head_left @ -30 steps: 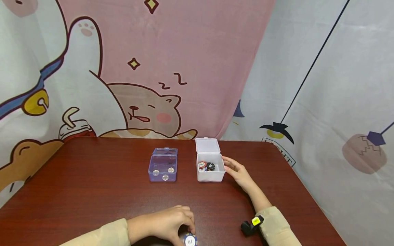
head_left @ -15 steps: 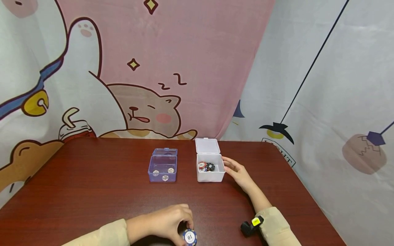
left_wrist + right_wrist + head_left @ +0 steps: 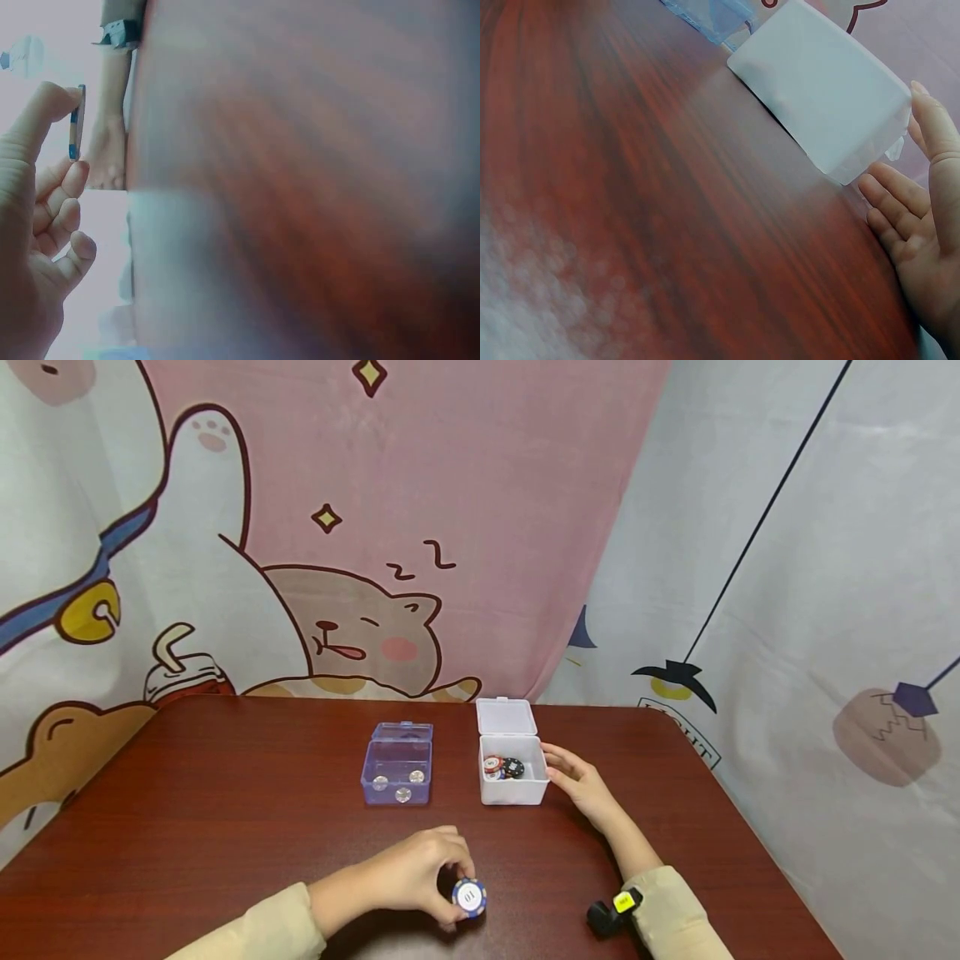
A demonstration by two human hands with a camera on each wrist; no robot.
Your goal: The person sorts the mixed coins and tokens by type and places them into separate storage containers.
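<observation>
My left hand (image 3: 420,877) pinches a blue poker chip (image 3: 469,897) marked 10 between thumb and fingers, above the table's near part. In the left wrist view that poker chip (image 3: 77,124) is seen edge-on, the other fingers loosely bent. My right hand (image 3: 588,789) rests against the right side of a white box (image 3: 513,791), whose lid stands open. The right wrist view has the thumb at the corner of the white box (image 3: 821,90) and the other fingers relaxed. Several poker chips (image 3: 502,767) in red, black and blue lie inside it.
A translucent blue box (image 3: 397,768), lid up, stands left of the white one with 3 small shiny round pieces (image 3: 402,794) in it. The reddish-brown table (image 3: 225,827) reaches back to a printed cartoon curtain (image 3: 480,527). A black wrist camera (image 3: 611,914) sits by the right sleeve.
My left hand has moved the poker chip forward from the table's near edge, slightly rightward. My right hand and both boxes stay put.
</observation>
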